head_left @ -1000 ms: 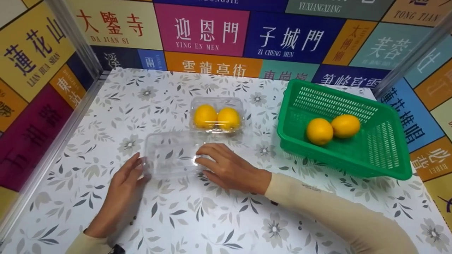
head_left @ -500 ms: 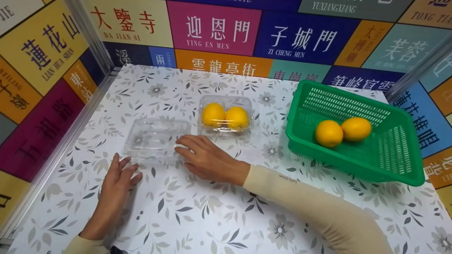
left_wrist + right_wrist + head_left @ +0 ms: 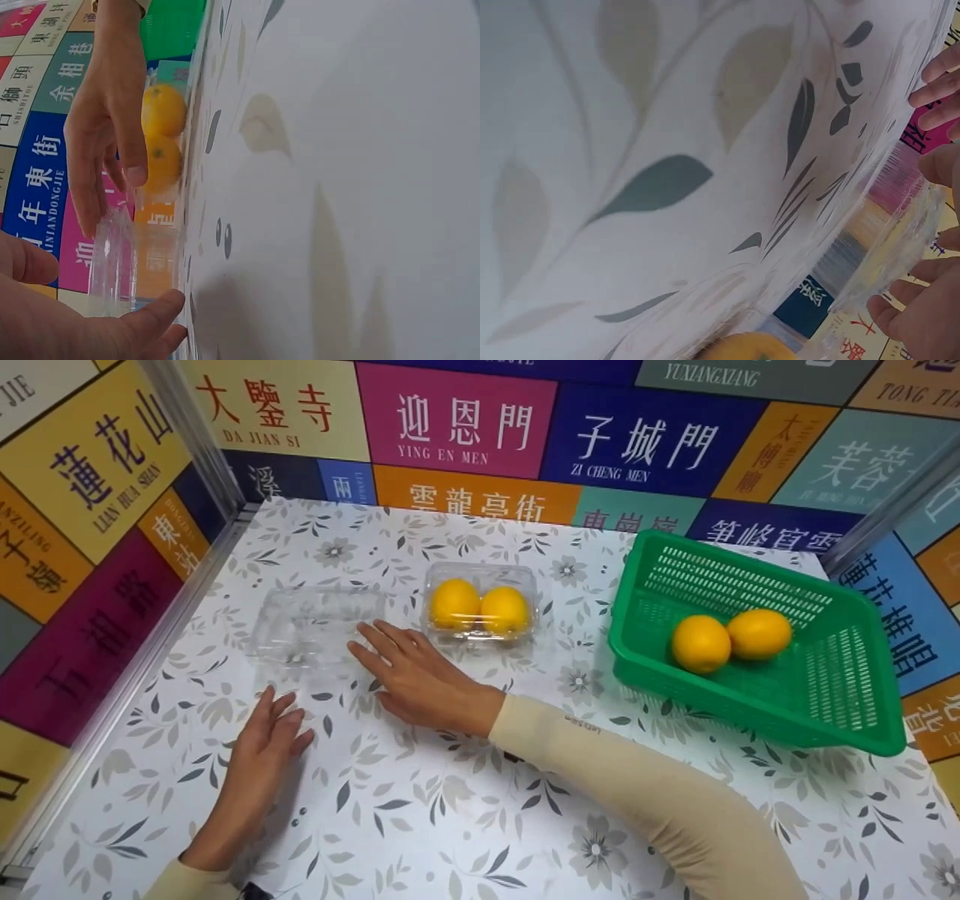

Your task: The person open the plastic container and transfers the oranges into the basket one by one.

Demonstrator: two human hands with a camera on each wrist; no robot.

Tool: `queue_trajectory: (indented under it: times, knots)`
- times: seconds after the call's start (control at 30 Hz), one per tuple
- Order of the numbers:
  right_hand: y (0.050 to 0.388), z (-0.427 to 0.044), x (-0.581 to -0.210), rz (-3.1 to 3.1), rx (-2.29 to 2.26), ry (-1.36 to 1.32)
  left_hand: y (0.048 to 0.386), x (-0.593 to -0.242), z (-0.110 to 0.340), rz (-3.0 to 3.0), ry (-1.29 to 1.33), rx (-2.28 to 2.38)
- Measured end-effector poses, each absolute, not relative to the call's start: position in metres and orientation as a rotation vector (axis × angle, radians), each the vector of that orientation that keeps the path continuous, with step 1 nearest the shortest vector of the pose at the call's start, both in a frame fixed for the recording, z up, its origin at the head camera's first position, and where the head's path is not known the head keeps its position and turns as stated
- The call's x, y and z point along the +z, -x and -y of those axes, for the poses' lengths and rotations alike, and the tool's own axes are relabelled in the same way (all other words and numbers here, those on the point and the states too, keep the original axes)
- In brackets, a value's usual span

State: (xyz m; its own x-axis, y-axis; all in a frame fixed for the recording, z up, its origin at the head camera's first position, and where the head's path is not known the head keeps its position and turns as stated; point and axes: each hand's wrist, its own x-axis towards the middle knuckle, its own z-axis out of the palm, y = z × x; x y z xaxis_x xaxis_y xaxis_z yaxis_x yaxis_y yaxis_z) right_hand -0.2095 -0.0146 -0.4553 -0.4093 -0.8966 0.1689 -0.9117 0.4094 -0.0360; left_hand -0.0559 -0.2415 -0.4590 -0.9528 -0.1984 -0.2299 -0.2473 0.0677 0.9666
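A clear plastic fruit box (image 3: 319,626) lies on the flowered tabletop at left of centre in the head view, with no fruit visible in it. My right hand (image 3: 424,679) is at its right edge, fingers loosely extended and seemingly touching the rim. Thumb and fingers stand apart in the right wrist view, where the clear box (image 3: 889,259) shows beside them. Just in front of the box, my left hand (image 3: 266,754) has its fingers spread and holds nothing. To the right, a second clear box (image 3: 480,637) contains two yellow-orange fruits (image 3: 454,601).
At the right stands a green perforated basket (image 3: 757,720) with two more yellow-orange fruits (image 3: 701,643) inside. Printed panels with large characters (image 3: 457,424) border the table at the back and both sides.
The fruitless clear box has slid left and away from me, with my right hand following it. My left hand has come away from the box's side. The head view has shifted slightly.
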Motion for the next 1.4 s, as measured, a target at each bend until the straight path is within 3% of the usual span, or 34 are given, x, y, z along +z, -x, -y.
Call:
queue_trajectory:
  times: [1.07,1.4]
  knots:
    - [0.224,-0.056,-0.461,2.48,0.25,-1.524,0.078,-0.459,0.186,-2.253,0.219,2.075]
    - [0.227,-0.074,-0.461,2.489,0.217,-1.437,0.092,-0.459,0.163,-2.499,0.093,1.798]
